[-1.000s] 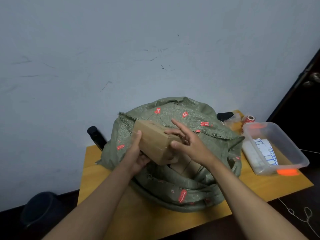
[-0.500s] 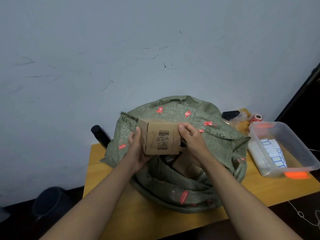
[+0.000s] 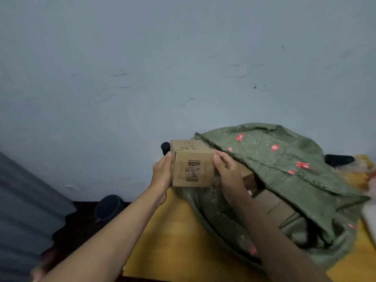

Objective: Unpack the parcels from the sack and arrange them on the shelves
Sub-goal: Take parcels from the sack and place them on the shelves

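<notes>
A small brown cardboard parcel (image 3: 191, 165) with a barcode on its near face is held up in the air at the left edge of the sack. My left hand (image 3: 162, 174) grips its left side and my right hand (image 3: 227, 171) grips its right side. The green woven sack (image 3: 284, 171) with red marks lies open on the yellow table (image 3: 173, 241) to the right. More brown parcels (image 3: 274, 204) show inside its mouth. No shelves are in view.
A black cylinder (image 3: 165, 147) stands behind the parcel against the pale wall. A dark round bin (image 3: 108, 207) sits on the floor left of the table. A grey corrugated surface (image 3: 24, 210) fills the lower left. A black object (image 3: 338, 159) lies behind the sack.
The parcel has turned its barcode face toward me and come out of the sack to its left. My view has swung left, so the sack now sits on the right.
</notes>
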